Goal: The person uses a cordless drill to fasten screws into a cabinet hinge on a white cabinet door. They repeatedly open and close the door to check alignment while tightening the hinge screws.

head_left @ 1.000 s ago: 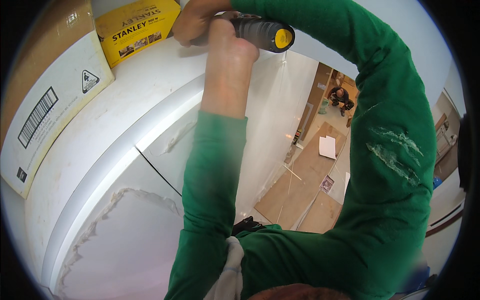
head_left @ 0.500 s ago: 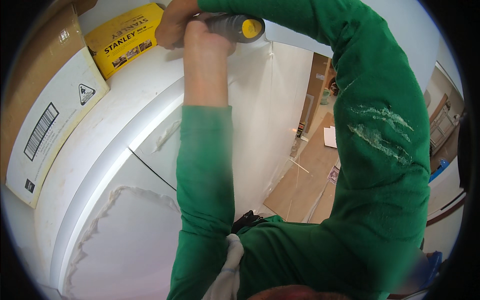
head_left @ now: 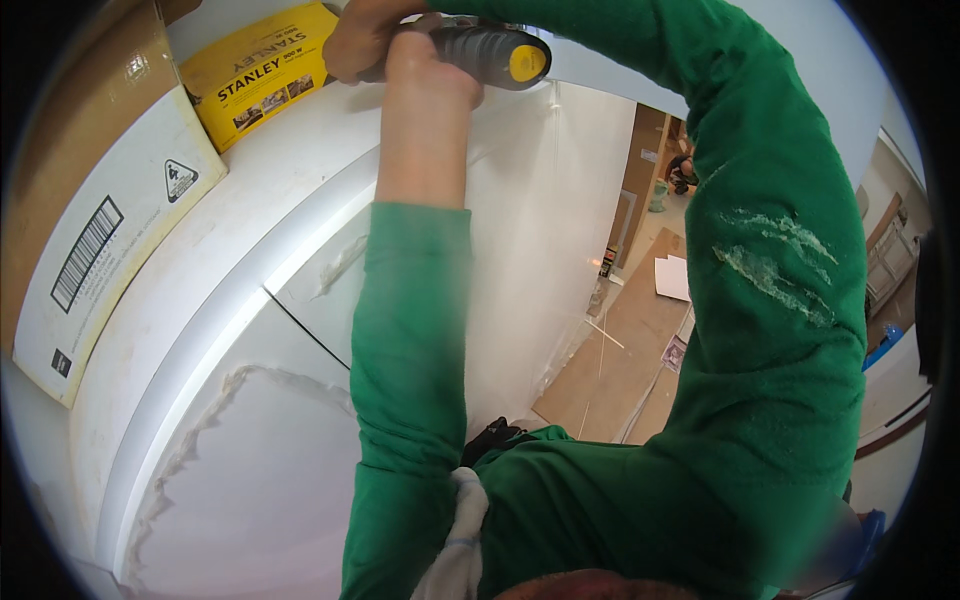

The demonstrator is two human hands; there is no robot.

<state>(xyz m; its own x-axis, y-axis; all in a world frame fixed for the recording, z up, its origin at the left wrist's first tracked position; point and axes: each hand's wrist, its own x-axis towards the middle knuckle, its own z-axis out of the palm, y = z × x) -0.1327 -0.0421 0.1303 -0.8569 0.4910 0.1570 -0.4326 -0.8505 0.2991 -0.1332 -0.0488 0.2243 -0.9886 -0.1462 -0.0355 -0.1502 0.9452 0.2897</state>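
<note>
1. Black power tool (head_left: 478, 55): we see it at the far end of the scene, left of the middle, lying crosswise with its round yellow cap (head_left: 527, 63) to the right.
2. Our left hand (head_left: 428, 68) is closed around the tool's body, its fingertips hidden.
3. Our right hand (head_left: 362, 42) curls at the tool's left end; we cannot tell how far its fingers close or how firmly they hold.
4. We wear 2 green sleeves (head_left: 412, 330), the right 1 streaked with white at the elbow.
5. Just left of our right hand sits a yellow box (head_left: 262, 82); nearer and farther left stands a brown and white carton (head_left: 110, 240).
6. Below them we see a bright curved strip (head_left: 200, 350) beside a ragged-edged pale panel (head_left: 255, 480).
7. On the right lie a brown board (head_left: 610, 350) and a white sheet (head_left: 673, 279); beyond them, another person (head_left: 683, 174) is partly visible.
</note>
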